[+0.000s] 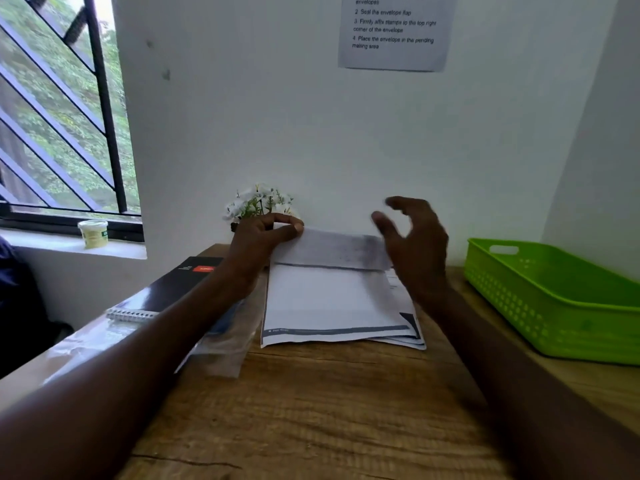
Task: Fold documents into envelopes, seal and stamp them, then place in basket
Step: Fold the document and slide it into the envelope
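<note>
A white envelope (329, 299) lies on top of a small stack of papers (414, 336) in the middle of the wooden desk (311, 410). Its grey-lined flap (332, 251) stands lifted at the far edge. My left hand (259, 244) pinches the flap's left corner between thumb and fingers. My right hand (415, 237) hovers at the flap's right end with fingers spread and loosely curled, holding nothing; it hides that end of the flap. A green plastic basket (554, 306) stands at the right.
A black spiral notebook (173, 289) and clear plastic sleeves (225, 344) lie left of the envelope. A small pot of white flowers (258, 202) stands against the wall behind. A printed instruction sheet (394, 32) hangs on the wall. A small tub (93, 233) sits on the windowsill.
</note>
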`<act>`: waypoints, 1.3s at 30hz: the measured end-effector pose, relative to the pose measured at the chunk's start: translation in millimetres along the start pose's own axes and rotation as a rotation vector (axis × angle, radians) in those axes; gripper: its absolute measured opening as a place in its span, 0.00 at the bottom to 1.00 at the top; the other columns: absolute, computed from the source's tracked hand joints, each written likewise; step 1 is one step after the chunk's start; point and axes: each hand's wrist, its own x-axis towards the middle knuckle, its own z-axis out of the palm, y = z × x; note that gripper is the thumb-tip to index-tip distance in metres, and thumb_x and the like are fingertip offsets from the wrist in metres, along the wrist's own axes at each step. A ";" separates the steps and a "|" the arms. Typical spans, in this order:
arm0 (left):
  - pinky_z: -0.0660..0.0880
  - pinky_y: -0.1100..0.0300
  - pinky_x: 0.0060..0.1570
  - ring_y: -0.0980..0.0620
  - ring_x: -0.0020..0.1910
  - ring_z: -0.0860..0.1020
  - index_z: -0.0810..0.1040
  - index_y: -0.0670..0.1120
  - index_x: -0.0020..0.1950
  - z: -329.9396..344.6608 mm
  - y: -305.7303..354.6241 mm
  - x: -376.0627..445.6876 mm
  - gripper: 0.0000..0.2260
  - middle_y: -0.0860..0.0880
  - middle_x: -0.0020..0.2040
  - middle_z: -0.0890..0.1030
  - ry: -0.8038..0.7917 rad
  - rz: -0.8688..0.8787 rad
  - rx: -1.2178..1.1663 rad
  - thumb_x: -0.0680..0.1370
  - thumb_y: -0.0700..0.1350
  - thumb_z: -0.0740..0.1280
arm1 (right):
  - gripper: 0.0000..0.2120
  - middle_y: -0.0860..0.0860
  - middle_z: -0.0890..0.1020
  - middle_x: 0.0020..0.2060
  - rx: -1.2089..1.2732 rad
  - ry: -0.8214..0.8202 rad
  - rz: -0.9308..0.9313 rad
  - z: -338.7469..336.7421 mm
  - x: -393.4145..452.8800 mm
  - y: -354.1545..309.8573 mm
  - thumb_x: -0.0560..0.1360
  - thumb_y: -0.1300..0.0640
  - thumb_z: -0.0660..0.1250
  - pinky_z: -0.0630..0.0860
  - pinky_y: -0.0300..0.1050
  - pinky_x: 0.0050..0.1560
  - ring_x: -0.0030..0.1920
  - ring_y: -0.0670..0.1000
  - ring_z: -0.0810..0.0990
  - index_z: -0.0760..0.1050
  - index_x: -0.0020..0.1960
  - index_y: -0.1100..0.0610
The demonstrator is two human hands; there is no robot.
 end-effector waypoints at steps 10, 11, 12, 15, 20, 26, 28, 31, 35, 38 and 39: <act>0.80 0.57 0.48 0.51 0.47 0.84 0.88 0.43 0.48 10.4 8.1 -6.9 0.04 0.45 0.47 0.88 -0.057 0.078 -0.016 0.74 0.39 0.77 | 0.04 0.43 0.87 0.43 0.044 -0.191 -0.183 11.0 -9.1 -18.9 0.74 0.52 0.73 0.80 0.54 0.51 0.45 0.44 0.85 0.87 0.45 0.49; 0.79 0.58 0.47 0.50 0.46 0.84 0.88 0.44 0.47 8.0 7.3 -5.4 0.04 0.45 0.47 0.87 -0.033 0.042 -0.067 0.73 0.39 0.77 | 0.04 0.42 0.87 0.43 0.050 -0.177 -0.135 9.5 -8.5 -16.5 0.74 0.52 0.73 0.80 0.54 0.52 0.45 0.44 0.85 0.87 0.45 0.49; 0.78 0.59 0.45 0.50 0.45 0.83 0.88 0.44 0.46 5.3 6.9 -4.2 0.03 0.46 0.46 0.87 -0.009 0.007 -0.109 0.73 0.38 0.77 | 0.04 0.41 0.87 0.43 0.049 -0.155 -0.087 7.8 -7.5 -13.3 0.74 0.51 0.73 0.79 0.54 0.52 0.46 0.43 0.84 0.87 0.45 0.48; 0.77 0.62 0.41 0.50 0.42 0.83 0.88 0.45 0.44 -2.5 9.3 -1.7 0.03 0.46 0.44 0.86 0.049 -0.070 -0.199 0.73 0.39 0.76 | 0.04 0.41 0.87 0.45 0.024 -0.086 0.076 1.9 -1.6 -3.3 0.74 0.49 0.74 0.79 0.51 0.54 0.47 0.43 0.83 0.87 0.46 0.47; 0.80 0.56 0.45 0.44 0.43 0.82 0.85 0.42 0.47 -11.6 8.8 0.7 0.04 0.41 0.47 0.84 0.102 -0.149 -0.350 0.73 0.38 0.74 | 0.03 0.48 0.87 0.43 0.339 0.013 0.472 -2.6 5.4 8.3 0.75 0.53 0.75 0.81 0.48 0.55 0.47 0.48 0.85 0.86 0.48 0.51; 0.81 0.59 0.41 0.47 0.40 0.83 0.85 0.44 0.49 -9.6 8.8 -1.0 0.13 0.44 0.45 0.85 0.031 -0.207 -0.348 0.66 0.43 0.78 | 0.16 0.48 0.87 0.52 0.654 -0.201 0.621 -4.5 2.9 1.0 0.74 0.45 0.76 0.78 0.44 0.48 0.51 0.46 0.84 0.84 0.57 0.52; 0.81 0.58 0.40 0.47 0.41 0.83 0.85 0.44 0.52 -5.3 7.6 -1.3 0.14 0.45 0.45 0.85 0.020 -0.198 -0.348 0.68 0.43 0.78 | 0.09 0.48 0.88 0.44 0.664 -0.245 0.623 -2.4 -1.3 -2.4 0.73 0.52 0.77 0.80 0.44 0.46 0.43 0.45 0.85 0.86 0.51 0.54; 0.83 0.54 0.46 0.46 0.44 0.84 0.85 0.44 0.53 -2.8 4.5 0.0 0.07 0.44 0.48 0.86 0.052 -0.204 -0.378 0.78 0.43 0.70 | 0.07 0.52 0.88 0.45 0.724 -0.241 0.697 -2.5 -3.3 -3.6 0.72 0.56 0.78 0.81 0.45 0.44 0.42 0.49 0.85 0.86 0.50 0.56; 0.82 0.51 0.51 0.44 0.52 0.84 0.86 0.48 0.54 -7.0 -2.5 2.7 0.11 0.44 0.56 0.86 0.088 -0.203 -0.386 0.84 0.48 0.63 | 0.10 0.56 0.87 0.49 0.758 -0.225 0.755 -1.1 -3.2 -5.2 0.71 0.55 0.79 0.80 0.51 0.49 0.45 0.53 0.84 0.85 0.50 0.57; 0.81 0.52 0.52 0.47 0.52 0.85 0.85 0.50 0.57 -5.6 -0.9 0.7 0.13 0.46 0.56 0.86 0.057 -0.215 -0.408 0.85 0.51 0.62 | 0.06 0.54 0.85 0.44 0.763 -0.175 0.759 -2.6 -2.1 -8.7 0.72 0.57 0.78 0.78 0.47 0.44 0.43 0.53 0.82 0.85 0.47 0.56; 0.82 0.52 0.52 0.47 0.52 0.85 0.85 0.48 0.57 -4.0 0.2 -1.3 0.12 0.45 0.56 0.86 0.041 -0.222 -0.392 0.84 0.52 0.64 | 0.05 0.54 0.85 0.43 0.772 -0.160 0.764 -2.2 -2.8 -8.8 0.73 0.58 0.78 0.79 0.45 0.43 0.43 0.53 0.82 0.84 0.47 0.57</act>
